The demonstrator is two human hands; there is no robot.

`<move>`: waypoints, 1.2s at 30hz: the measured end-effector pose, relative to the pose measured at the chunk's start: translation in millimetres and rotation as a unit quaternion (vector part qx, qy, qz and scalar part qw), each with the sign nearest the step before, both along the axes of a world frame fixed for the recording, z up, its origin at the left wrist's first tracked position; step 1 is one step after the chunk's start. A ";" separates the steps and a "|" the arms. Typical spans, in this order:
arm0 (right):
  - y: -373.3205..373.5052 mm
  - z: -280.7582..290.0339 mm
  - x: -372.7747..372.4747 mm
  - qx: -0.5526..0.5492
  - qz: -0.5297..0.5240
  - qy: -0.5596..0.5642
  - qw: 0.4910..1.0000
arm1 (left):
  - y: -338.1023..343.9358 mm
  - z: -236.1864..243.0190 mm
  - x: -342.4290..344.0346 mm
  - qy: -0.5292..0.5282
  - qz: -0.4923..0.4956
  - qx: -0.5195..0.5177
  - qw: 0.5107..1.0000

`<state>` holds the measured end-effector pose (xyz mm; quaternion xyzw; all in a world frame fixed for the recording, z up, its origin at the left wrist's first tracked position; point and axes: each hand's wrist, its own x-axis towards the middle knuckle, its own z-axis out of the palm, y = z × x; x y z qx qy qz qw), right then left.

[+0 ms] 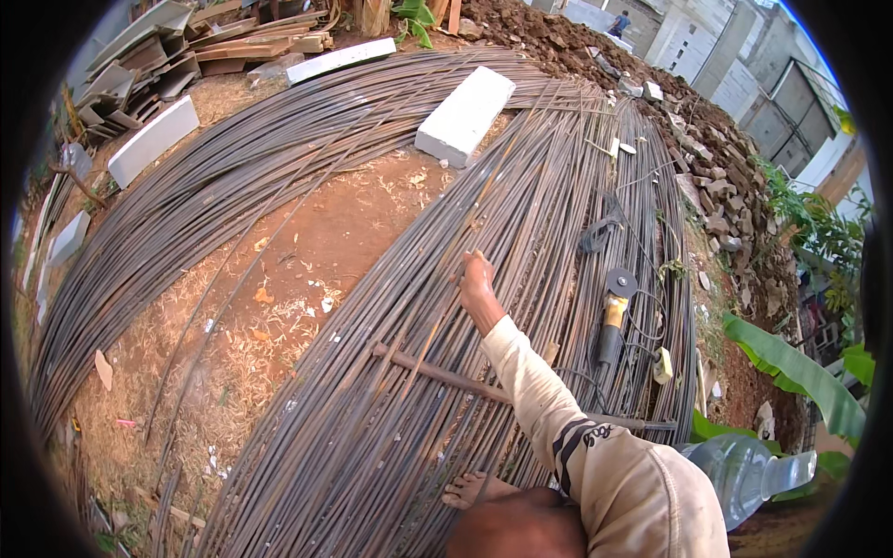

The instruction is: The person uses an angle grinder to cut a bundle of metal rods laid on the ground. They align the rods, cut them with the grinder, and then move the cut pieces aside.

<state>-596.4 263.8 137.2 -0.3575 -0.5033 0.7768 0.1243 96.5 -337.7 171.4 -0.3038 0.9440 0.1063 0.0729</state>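
Note:
Long, rusty steel rebar rods (372,372) lie in a wide bundle under and ahead of me. My right hand (477,281) reaches out over the middle of it, fingers closed on a thin rebar rod; their tips are partly hidden. The cream sleeve (539,381) crosses above a wooden bar (437,373) lying across the rods. My left hand is out of sight. A bare foot (476,489) rests on the bundle near the lower edge. To the right of my forearm lies a yellow and black angle grinder (613,321) with its dark disc up.
A white block (467,116) sits at the bundle's far part. The grinder's cable (662,316) loops beside it. A clear water bottle (739,474) lies lower right. Rubble (721,200) lines the right side, planks (251,42) the far left. A distant person (619,23) is at the top.

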 end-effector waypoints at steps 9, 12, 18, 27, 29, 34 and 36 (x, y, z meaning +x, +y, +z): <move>22.7 -1.7 -20.1 0.017 0.114 0.016 0.993 | 25.2 14.2 -22.5 -0.026 0.046 0.054 0.997; 10.7 -1.7 -35.5 -0.016 0.102 0.038 0.994 | 20.2 3.1 -16.8 -0.010 0.115 0.129 0.985; -7.0 9.9 -48.0 -0.035 0.124 0.070 0.989 | 6.1 7.3 -0.7 -0.016 0.231 0.171 0.958; 12.6 42.3 -38.0 -0.066 0.123 0.100 0.985 | 23.4 30.6 -37.8 -0.073 0.216 0.117 0.967; 19.8 48.3 -34.4 -0.059 0.114 0.092 0.988 | 30.0 38.9 -46.4 -0.094 0.204 0.104 0.969; 37.0 40.9 -31.8 -0.066 0.083 0.091 0.990 | 44.3 61.3 -61.1 -0.126 0.188 0.070 0.972; 42.6 40.3 -33.8 -0.074 0.080 0.088 0.990 | 40.9 57.9 -62.6 -0.114 0.177 0.076 0.975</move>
